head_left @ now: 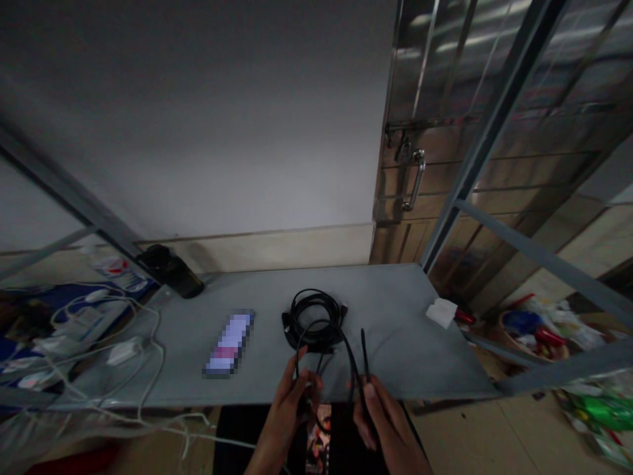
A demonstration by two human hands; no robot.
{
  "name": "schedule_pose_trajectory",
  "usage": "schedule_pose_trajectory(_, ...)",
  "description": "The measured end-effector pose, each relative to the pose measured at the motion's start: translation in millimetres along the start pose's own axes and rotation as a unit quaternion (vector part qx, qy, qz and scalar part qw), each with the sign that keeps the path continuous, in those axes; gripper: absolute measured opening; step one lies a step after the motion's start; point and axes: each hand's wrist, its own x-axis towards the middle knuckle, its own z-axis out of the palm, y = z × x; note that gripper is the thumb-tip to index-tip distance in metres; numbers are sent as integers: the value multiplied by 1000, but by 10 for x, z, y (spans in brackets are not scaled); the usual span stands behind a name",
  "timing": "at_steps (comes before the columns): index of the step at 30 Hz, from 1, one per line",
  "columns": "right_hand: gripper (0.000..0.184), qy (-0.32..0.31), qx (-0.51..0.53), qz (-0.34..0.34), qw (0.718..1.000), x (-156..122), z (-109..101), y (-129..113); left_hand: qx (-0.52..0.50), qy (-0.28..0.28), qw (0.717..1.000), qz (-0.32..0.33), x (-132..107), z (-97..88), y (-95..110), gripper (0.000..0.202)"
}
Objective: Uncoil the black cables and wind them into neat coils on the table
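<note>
A bundle of black cables [315, 318] lies coiled on the grey table [395, 316], near its front edge. My left hand [291, 402] is closed on a black cable that loops up from the coil. My right hand [380, 415] pinches another stretch of black cable [364, 353] whose end sticks up over the table. Both hands are at the table's front edge, just below the coil.
A phone [230, 343] with a lit screen lies left of the coil. A dark round object [171, 270] stands at the back left corner. White chargers and cords [113, 343] sprawl at the left. A white wad [442, 311] sits at the right edge; a metal door [445, 165] behind.
</note>
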Motion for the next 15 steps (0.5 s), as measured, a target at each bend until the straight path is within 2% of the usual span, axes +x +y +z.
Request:
schedule_pose_trajectory(2,80,-31,40,40,998,79,34,-112,45,-5,999,26,0,-16,5,100)
schedule_pose_trajectory(5,75,-74,34,35,996,169,61,-238,86,-38,995,32,-30,-4,56,93)
schedule_pose_trajectory(7,72,-74,16,39,996,192,53,-277,101,-54,993,42,-51,9,97,90)
schedule_pose_trajectory(15,83,63,-29,62,996,162,-104,-221,146,-27,985,94,-8,-59,161,84)
